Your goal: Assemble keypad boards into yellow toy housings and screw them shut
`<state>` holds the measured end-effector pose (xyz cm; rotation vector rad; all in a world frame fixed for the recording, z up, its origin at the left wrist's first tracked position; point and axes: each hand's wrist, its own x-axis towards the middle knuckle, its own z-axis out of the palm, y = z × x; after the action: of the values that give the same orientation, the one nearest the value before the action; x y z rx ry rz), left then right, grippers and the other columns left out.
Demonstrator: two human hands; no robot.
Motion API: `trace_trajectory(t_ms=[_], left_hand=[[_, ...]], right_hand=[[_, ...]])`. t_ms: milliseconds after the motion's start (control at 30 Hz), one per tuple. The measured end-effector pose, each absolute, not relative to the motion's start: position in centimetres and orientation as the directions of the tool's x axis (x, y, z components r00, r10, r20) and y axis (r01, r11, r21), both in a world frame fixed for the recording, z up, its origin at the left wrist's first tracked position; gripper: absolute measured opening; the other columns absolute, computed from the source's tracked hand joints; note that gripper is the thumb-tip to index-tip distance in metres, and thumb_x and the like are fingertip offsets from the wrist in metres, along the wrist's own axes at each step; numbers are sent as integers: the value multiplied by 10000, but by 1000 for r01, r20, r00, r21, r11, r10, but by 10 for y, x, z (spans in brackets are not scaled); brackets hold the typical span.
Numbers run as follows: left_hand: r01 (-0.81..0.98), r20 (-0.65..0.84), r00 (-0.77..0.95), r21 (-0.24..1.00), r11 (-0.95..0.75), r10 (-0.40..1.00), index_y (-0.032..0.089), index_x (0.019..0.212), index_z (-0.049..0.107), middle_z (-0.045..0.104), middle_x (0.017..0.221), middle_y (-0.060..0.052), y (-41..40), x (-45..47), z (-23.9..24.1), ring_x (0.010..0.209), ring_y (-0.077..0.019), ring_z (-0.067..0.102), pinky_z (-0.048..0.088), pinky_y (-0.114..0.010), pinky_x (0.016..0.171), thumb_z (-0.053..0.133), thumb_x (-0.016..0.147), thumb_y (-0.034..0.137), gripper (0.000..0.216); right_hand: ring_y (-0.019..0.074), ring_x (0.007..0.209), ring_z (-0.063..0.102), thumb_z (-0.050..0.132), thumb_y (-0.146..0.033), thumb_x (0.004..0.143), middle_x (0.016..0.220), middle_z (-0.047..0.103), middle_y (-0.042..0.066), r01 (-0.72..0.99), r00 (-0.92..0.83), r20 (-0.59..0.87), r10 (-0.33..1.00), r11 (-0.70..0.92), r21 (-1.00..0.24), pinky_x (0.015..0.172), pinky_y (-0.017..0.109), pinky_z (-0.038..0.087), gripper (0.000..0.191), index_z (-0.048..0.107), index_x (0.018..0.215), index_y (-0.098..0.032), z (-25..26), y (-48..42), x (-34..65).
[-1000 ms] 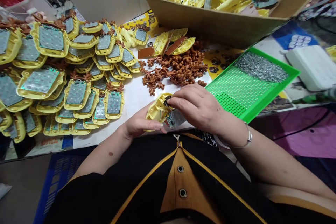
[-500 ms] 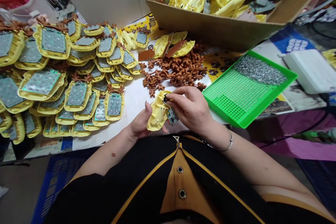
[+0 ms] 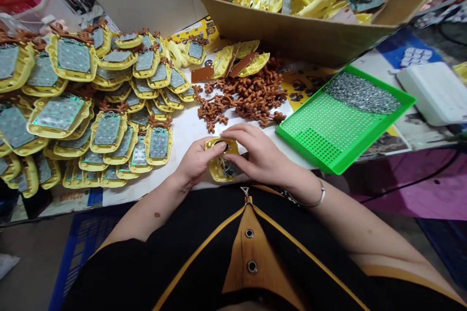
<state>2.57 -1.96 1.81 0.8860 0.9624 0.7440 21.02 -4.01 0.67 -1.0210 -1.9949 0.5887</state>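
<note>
The yellow shell [image 3: 215, 175] is off the green tray's [image 3: 314, 119] near left side, in front of the person. The left hand [image 3: 192, 163] grips the shell by its left side, thumb laid across the top beside a dark round part [image 3: 225, 146], while the right hand [image 3: 261, 153] has its thumb and fingers curled about the upper right edge, grasping it too. The shell looks like thin moulded plastic, so it is probably light, stiff and a little slick, and easily steadied in one hand. The wires [image 3: 229, 171] inside look like the fragile part; the outer rim seems the safest hold, with fingertips kept off the wiring. Left of the tray lies a pile of brown antlers [image 3: 255, 92], and farther left are stacked shells with grey panels [image 3: 107, 131]. Behind the tray stands a cardboard box [image 3: 292, 36] of yellow parts.
</note>
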Motion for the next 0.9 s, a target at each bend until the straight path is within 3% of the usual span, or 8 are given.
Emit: trace_trajectory(t_ms=[133, 233, 333, 467, 567, 667, 800, 900], left_hand=[[-201, -316, 271, 905, 374, 909, 161, 860, 754, 749, 807, -45, -12, 25, 21, 760, -197, 678, 525, -309, 749, 849, 672, 459, 366], [-197, -275, 202, 929, 314, 940, 163, 854, 752, 758, 811, -45, -5, 21, 18, 773, -211, 693, 531, -320, 760, 852, 660, 459, 367], [-175, -303, 197, 925, 338, 932, 159, 832, 746, 754, 783, -39, -1, 19, 11, 739, -201, 686, 529, -314, 740, 860, 640, 452, 369], [-150, -435, 263, 863, 482, 861, 148, 783, 729, 731, 725, -27, -3, 20, 5, 629, -160, 639, 506, -283, 637, 873, 616, 421, 351], [-131, -494, 318, 822, 554, 809, 138, 782, 728, 717, 701, -21, -6, 22, 7, 599, -138, 618, 487, -257, 599, 885, 594, 389, 351], [-112, -505, 371, 809, 578, 779, 134, 780, 732, 712, 693, -20, -7, 23, 8, 590, -121, 611, 471, -232, 578, 887, 584, 354, 333], [-110, -564, 400, 753, 649, 722, 144, 825, 716, 716, 701, -30, -7, 22, 5, 576, -151, 630, 493, -266, 561, 892, 563, 362, 384], [-107, -595, 404, 724, 682, 695, 136, 817, 694, 709, 690, -38, -8, 21, 3, 575, -163, 635, 503, -281, 560, 902, 551, 387, 421]], right_hand=[[302, 1346, 548, 768, -458, 801, 1546, 458, 166, 263, -474, 178, 862, 332, -906, 1085, 490, 500, 925, 275, 1555, -249, -1, -42, 225], [256, 1290, 606, 670, -339, 890, 1480, 556, 110, 204, -496, 153, 855, 286, -936, 1084, 452, 515, 680, 398, 1509, -264, -3, -49, 230], [223, 1116, 701, 596, -248, 922, 1278, 708, 72, 182, -525, 245, 815, 389, -903, 964, 393, 585, 442, 583, 1364, -265, 2, -54, 232], [182, 818, 713, 492, -88, 908, 1002, 771, 43, 418, -508, 452, 734, 668, -615, 752, 341, 579, 452, 646, 1287, -282, 13, -47, 237], [220, 889, 684, 525, -152, 936, 1074, 727, 79, 581, -430, 557, 710, 690, -431, 764, 391, 555, 305, 736, 1102, -297, 19, -38, 239], [262, 1068, 642, 624, -293, 921, 1182, 669, 99, 523, -353, 502, 790, 611, -594, 869, 436, 558, 121, 739, 937, -262, 23, -32, 237], [156, 703, 627, 670, -368, 885, 918, 688, 42, 205, -142, 164, 976, 191, -960, 606, 322, 556, 178, 657, 990, -224, 18, -25, 227], [128, 633, 596, 701, -330, 827, 972, 677, 31, -56, 12, -42, 999, -42, -998, 482, 274, 508, 296, 613, 1093, -234, 11, -19, 221]])
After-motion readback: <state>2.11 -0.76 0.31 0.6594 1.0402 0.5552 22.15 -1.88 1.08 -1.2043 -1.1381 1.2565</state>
